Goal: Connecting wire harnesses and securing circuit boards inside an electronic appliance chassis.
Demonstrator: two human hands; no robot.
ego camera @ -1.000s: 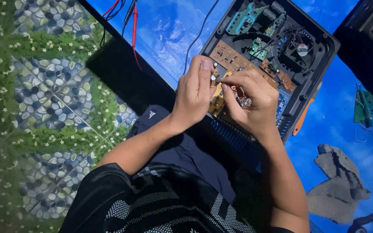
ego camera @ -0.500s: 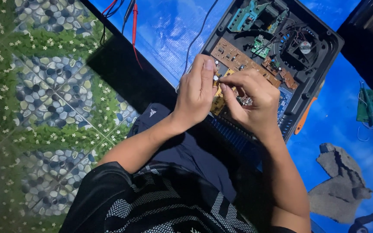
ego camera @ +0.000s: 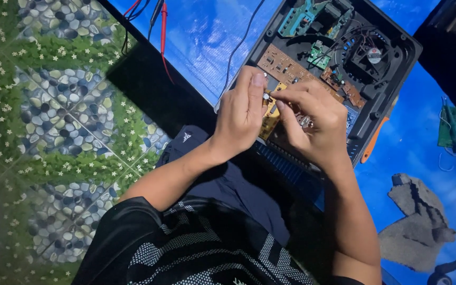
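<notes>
Pinched narrow at the top edge of a small yellow board (ego camera: 269,122): fingertips (ego camera: 278,96) of the right hand (ego camera: 312,124), closed on a small round part (ego camera: 266,96) standing up from that board. Wrapped around the board's left side, thumb lying straight along it: the left hand (ego camera: 244,113), curled shut and holding the board tilted, just above the near-left corner of an open black casing (ego camera: 391,79).

Judged from the grip: in the middle of working that one part on the board, seating it or pulling it free; cannot tell which. For the next move, a steady left-hand hold and a straight, gentle push or pull from the right fingertips, so as not to bend the part's legs, which are hidden here.

Farther out, inside the casing: a brown board (ego camera: 286,66), a small green board (ego camera: 319,53) and a fan (ego camera: 374,54) at the far right. Beside the casing's right wall, an orange-handled tool (ego camera: 371,145). Under everything, a blue mat (ego camera: 207,37), with a red probe lead (ego camera: 164,31) far left, a grey cloth (ego camera: 418,221) near right, and pebble-patterned flooring (ego camera: 43,121) to the left.
</notes>
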